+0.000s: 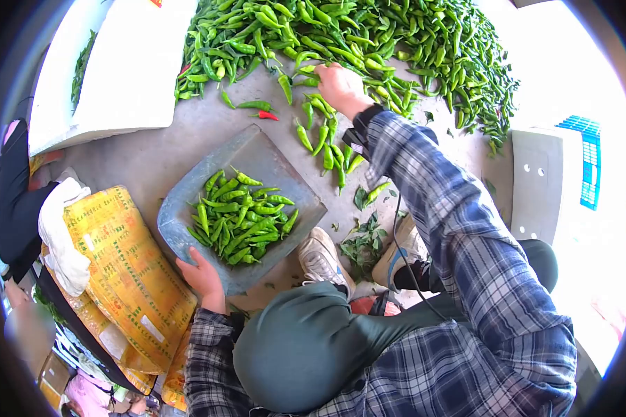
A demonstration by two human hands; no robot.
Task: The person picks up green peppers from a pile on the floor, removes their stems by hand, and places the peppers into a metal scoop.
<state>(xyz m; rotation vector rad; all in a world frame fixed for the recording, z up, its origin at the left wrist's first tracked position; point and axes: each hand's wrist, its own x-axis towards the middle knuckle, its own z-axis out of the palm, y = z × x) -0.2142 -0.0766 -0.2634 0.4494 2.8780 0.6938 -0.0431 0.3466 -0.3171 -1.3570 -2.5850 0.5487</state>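
We've got one metal tray (257,149) on the floor, left hand (203,276) fingers wrapped round its near edge, dozens of green chillies (240,219) inside. Right hand (339,87) fingers are curled into the big pile (368,35); can't tell if they've grabbed any. One red chilli (268,115) nearby.

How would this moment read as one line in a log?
left hand: grips metal tray edge | tray load: green chilies | right hand: on chili pile | red chili: loose beside pile
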